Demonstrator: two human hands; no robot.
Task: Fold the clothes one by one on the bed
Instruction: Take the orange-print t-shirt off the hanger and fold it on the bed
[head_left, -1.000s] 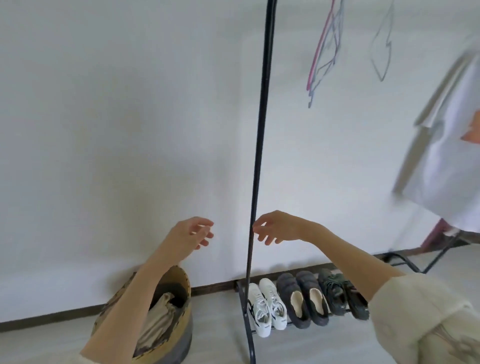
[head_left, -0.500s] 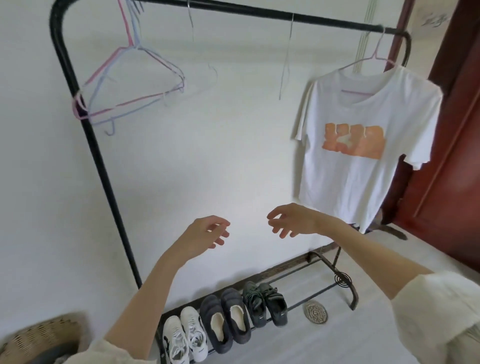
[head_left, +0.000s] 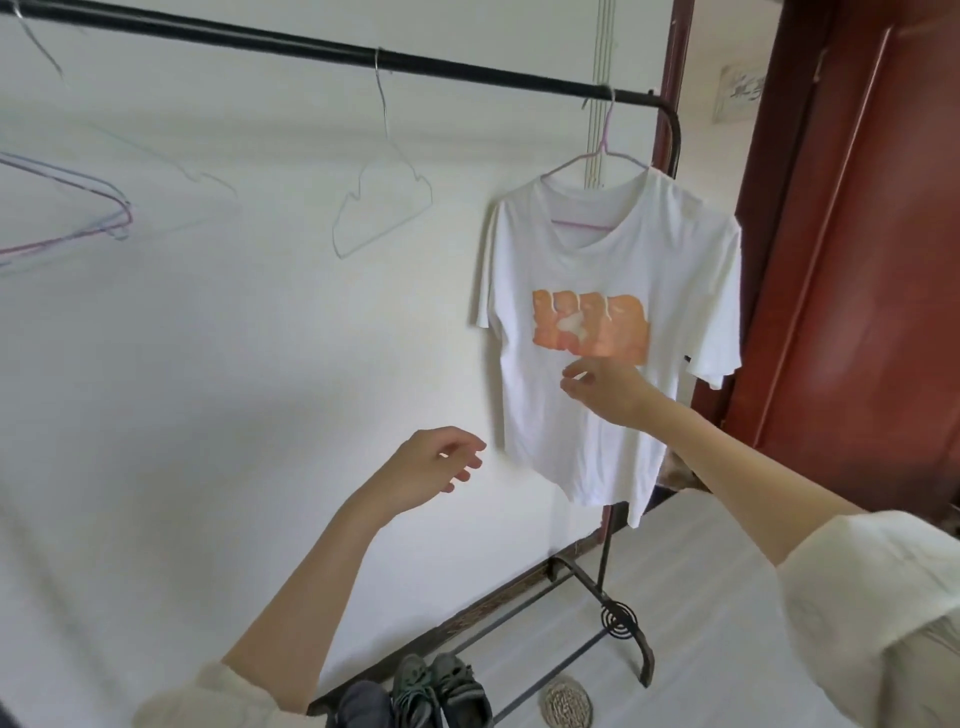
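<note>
A white T-shirt (head_left: 608, 249) with an orange print hangs on a pink hanger (head_left: 597, 156) at the right end of a black clothes rail (head_left: 311, 44). My right hand (head_left: 605, 392) is raised in front of the shirt's lower front, just under the print, fingers loosely curled and holding nothing. My left hand (head_left: 428, 467) hovers lower and to the left of the shirt's hem, fingers relaxed, empty. No bed is in view.
An empty wire hanger (head_left: 382, 202) hangs mid-rail; more empty hangers (head_left: 62, 218) hang at the left. Shoes (head_left: 436, 691) sit on the rack's bottom shelf. A dark red door (head_left: 857, 260) stands right of the rack, a round floor drain (head_left: 568, 704) below.
The view has swung right along the rack from its left post to the T-shirt. Both hands have moved toward the shirt, the right one now in front of it.
</note>
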